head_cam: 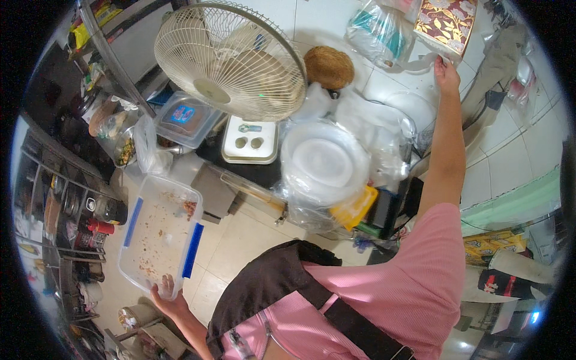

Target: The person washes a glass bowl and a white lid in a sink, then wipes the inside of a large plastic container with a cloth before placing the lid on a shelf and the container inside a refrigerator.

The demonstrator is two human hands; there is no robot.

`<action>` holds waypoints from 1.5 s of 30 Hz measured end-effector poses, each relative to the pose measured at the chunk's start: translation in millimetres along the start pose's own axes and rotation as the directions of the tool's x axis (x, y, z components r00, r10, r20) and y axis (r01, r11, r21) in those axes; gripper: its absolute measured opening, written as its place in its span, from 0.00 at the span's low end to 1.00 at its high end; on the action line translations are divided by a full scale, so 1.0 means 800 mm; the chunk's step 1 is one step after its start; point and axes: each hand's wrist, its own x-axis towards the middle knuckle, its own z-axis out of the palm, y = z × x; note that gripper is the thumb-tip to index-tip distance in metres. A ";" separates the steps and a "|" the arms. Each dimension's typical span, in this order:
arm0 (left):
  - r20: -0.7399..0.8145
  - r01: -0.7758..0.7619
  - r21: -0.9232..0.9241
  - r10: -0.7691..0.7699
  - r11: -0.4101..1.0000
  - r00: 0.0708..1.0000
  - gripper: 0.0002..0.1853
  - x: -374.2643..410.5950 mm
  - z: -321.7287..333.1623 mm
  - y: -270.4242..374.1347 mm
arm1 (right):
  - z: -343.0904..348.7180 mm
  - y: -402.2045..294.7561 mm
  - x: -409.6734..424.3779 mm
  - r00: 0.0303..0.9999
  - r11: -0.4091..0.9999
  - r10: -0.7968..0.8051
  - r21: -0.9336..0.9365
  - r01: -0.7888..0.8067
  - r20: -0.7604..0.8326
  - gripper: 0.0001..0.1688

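My left hand (168, 294) holds the near end of a clear plastic container (155, 243) with blue side clips; reddish-brown crumbs are scattered inside it. At the upper right, my right arm is stretched out, and my right hand (445, 74) grips a strip of white tissue (423, 65). That strip hangs by the lower edge of a maroon and gold floral tissue box (446, 22). Beyond the container's far end is a knotted translucent plastic bag (150, 148).
A table fan (229, 63) stands at the back. Plastic-wrapped white plates (321, 159), a white tray with round knobs (249, 141), a lidded plastic box (186, 118) and a woven basket (329, 67) are before me. At left are a metal bowl of food (126, 150) and crowded racks.
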 end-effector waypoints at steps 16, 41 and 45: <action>-0.014 -0.191 0.144 0.195 0.971 0.981 0.39 -0.032 0.027 0.025 | 0.115 -0.310 -0.329 0.845 0.922 0.352 0.008 -0.388 0.402 0.19; 0.126 0.075 0.328 -0.122 0.942 0.984 0.48 -0.085 0.039 -0.024 | 0.550 -0.451 -0.812 0.239 0.960 0.003 0.065 -0.273 0.971 0.23; 0.144 0.094 0.319 -0.147 0.943 0.979 0.47 -0.087 0.042 -0.029 | 0.531 -0.487 -0.839 0.237 0.962 -0.150 0.197 -0.190 0.960 0.26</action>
